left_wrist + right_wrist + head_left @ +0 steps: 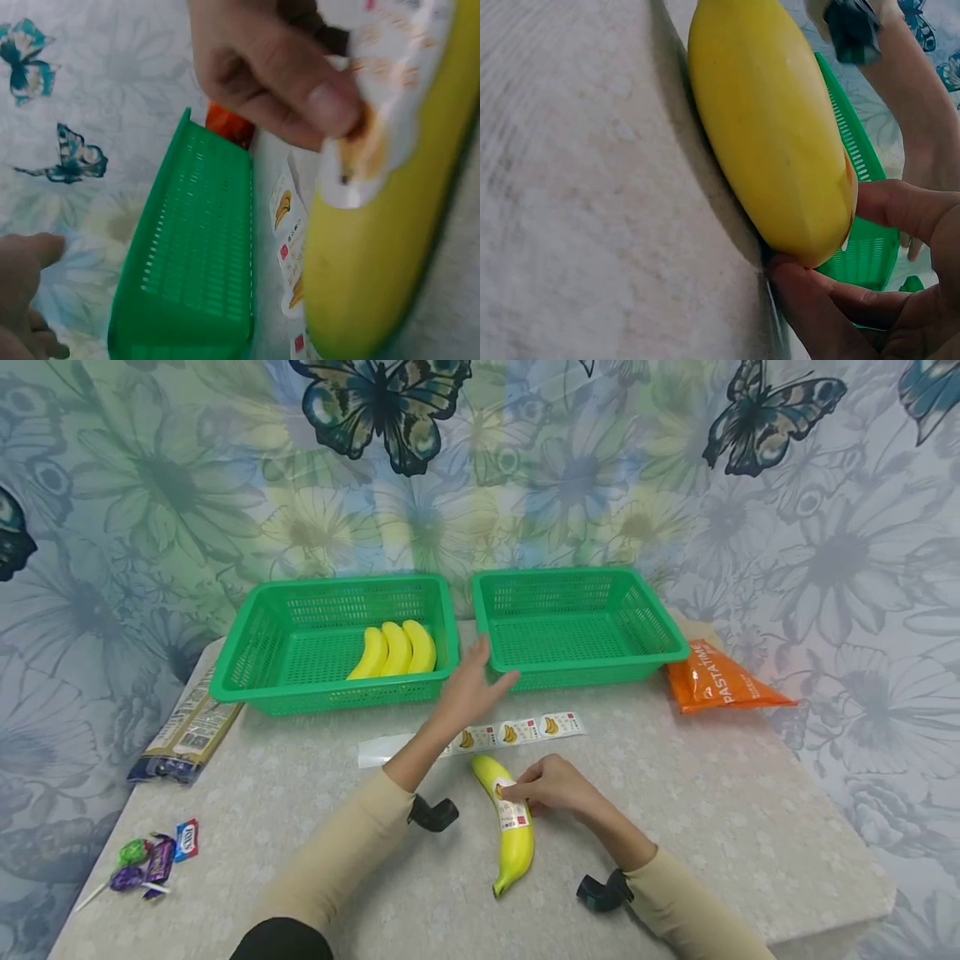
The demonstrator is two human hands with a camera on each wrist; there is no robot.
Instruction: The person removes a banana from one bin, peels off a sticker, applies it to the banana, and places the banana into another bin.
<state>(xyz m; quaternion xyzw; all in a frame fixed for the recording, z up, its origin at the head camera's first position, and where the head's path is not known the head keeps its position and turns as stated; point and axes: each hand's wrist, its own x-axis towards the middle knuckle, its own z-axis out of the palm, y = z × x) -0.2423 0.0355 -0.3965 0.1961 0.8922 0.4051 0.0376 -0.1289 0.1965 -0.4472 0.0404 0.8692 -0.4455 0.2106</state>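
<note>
A yellow banana (514,853) lies on the table with a white label (512,815) across its middle. My right hand (561,787) pinches it, thumb on the label and fingers at its side, as the right wrist view shows on the banana (769,127). My left hand (467,692) is raised over the table in front of the baskets, fingers extended and holding nothing. Below it lies a strip of banana stickers (531,731), partly covered by the left forearm. In the left wrist view, the thumb of the right hand (274,71) rests on the label.
At the back stand two green baskets: the left basket (337,695) contains three bananas (397,649), beside the right basket (592,672). An orange bag (720,681) lies at the right. On the left are a gold package (198,727) and several wrapped sweets (159,860).
</note>
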